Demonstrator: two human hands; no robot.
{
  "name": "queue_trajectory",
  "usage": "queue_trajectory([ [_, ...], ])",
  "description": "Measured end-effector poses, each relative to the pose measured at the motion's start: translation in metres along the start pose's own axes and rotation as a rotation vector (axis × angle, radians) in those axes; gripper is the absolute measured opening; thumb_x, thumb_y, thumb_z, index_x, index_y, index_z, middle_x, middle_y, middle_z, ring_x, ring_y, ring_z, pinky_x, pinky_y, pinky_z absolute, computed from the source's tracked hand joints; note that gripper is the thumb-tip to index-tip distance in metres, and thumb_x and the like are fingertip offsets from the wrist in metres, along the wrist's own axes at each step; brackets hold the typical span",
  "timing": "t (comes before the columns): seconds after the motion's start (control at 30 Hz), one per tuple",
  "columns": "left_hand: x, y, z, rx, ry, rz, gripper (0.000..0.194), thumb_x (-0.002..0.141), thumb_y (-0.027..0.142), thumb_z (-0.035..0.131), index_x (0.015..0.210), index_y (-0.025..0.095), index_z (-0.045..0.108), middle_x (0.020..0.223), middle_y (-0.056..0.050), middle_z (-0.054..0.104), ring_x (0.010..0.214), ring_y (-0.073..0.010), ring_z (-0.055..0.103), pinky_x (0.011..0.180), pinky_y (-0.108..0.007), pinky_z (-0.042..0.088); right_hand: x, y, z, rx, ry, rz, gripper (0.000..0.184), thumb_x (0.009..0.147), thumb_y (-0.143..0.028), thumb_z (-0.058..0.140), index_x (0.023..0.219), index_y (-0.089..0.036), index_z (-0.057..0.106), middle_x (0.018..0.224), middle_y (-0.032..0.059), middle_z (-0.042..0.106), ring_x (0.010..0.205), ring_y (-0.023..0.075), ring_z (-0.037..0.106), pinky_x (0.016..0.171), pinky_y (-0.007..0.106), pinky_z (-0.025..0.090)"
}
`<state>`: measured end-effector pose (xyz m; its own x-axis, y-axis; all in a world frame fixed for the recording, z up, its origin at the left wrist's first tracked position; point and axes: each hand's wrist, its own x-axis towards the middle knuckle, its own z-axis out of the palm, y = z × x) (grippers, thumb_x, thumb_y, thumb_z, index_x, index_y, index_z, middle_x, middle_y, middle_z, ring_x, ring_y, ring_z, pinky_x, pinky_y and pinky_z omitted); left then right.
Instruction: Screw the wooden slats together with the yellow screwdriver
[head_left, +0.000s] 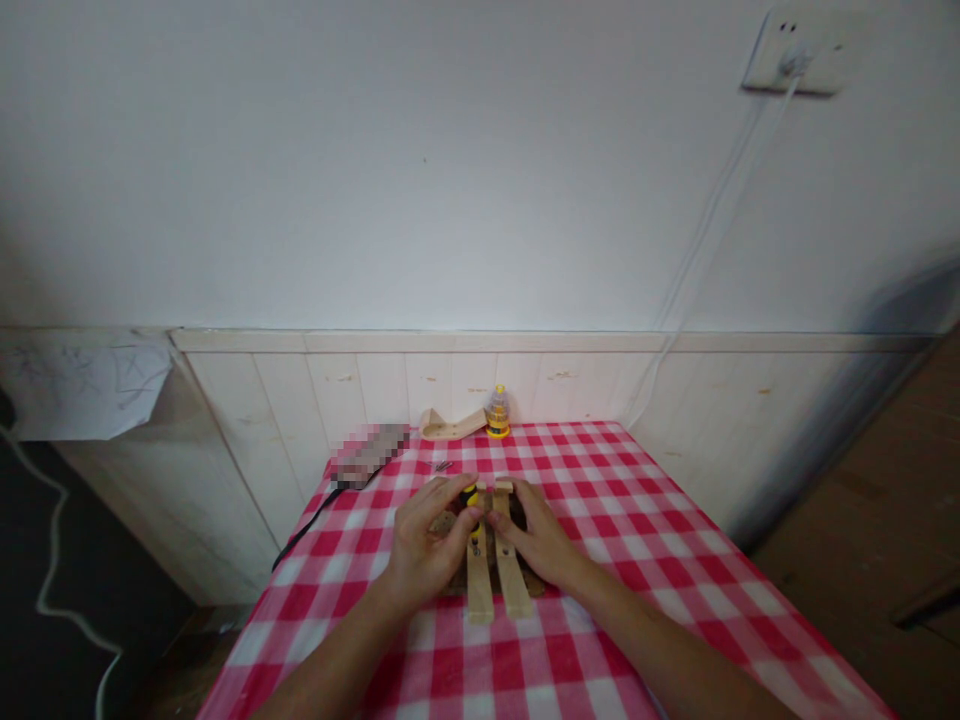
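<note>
Two pale wooden strips (480, 592) lie side by side on a brown wooden piece, mostly hidden under them and my hands. Between its thumb and fingers, my left hand (421, 540) holds a yellow and black screwdriver (471, 496). The screwdriver points down at the left strip, near a small dark spot on it. My right hand (547, 540) is closed around the upper part of the right strip (516, 592), thumb across its face and fingers at its far end. Both thumbs come close together beside the screwdriver.
Small metal pieces, perhaps screws, (443, 466) lie beyond my left hand. Against the wall are a curved wooden piece (454, 430) and a clear container with a yellow base (498, 415). A pixelated item (369, 458) with a black strap rests on the checkered tablecloth (600, 620).
</note>
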<state>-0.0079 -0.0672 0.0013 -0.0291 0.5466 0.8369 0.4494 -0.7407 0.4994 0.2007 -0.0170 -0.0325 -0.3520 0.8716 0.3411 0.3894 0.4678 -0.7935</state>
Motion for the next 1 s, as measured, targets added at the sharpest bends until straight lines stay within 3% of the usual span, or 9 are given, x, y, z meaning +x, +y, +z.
queue_trajectory([
  [0.37, -0.008, -0.006, 0.004, -0.011, -0.004, -0.070, 0.036, 0.095, 0.024, 0.074, 0.131, 0.022, 0.075, 0.112, -0.009, 0.086, 0.087, -0.0200, 0.083, 0.077, -0.028, 0.068, -0.001, -0.002, 0.000, 0.007, -0.003, -0.004, 0.050, 0.100, -0.064, 0.063, 0.123, -0.020, 0.064, 0.124, 0.0143, 0.070, 0.117, 0.0338, 0.064, 0.103, 0.052, 0.051],
  [0.6, -0.011, -0.017, 0.012, -0.033, 0.162, -0.252, 0.037, 0.096, 0.031, 0.074, 0.131, 0.021, 0.074, 0.111, -0.008, 0.085, 0.094, -0.0210, 0.083, 0.084, -0.032, 0.069, 0.000, -0.001, 0.000, 0.003, -0.012, -0.015, 0.039, 0.101, -0.053, 0.065, 0.123, -0.022, 0.064, 0.124, 0.0134, 0.070, 0.118, 0.0336, 0.063, 0.104, 0.052, 0.050],
  [1.0, -0.011, -0.026, 0.015, 0.015, 0.112, -0.233, 0.035, 0.097, 0.037, 0.074, 0.130, 0.023, 0.075, 0.111, -0.007, 0.084, 0.092, -0.0205, 0.082, 0.083, -0.032, 0.070, 0.000, -0.005, -0.001, 0.009, -0.005, 0.000, 0.035, 0.099, -0.045, 0.068, 0.125, -0.022, 0.063, 0.128, 0.0141, 0.068, 0.122, 0.0335, 0.063, 0.106, 0.052, 0.049],
])
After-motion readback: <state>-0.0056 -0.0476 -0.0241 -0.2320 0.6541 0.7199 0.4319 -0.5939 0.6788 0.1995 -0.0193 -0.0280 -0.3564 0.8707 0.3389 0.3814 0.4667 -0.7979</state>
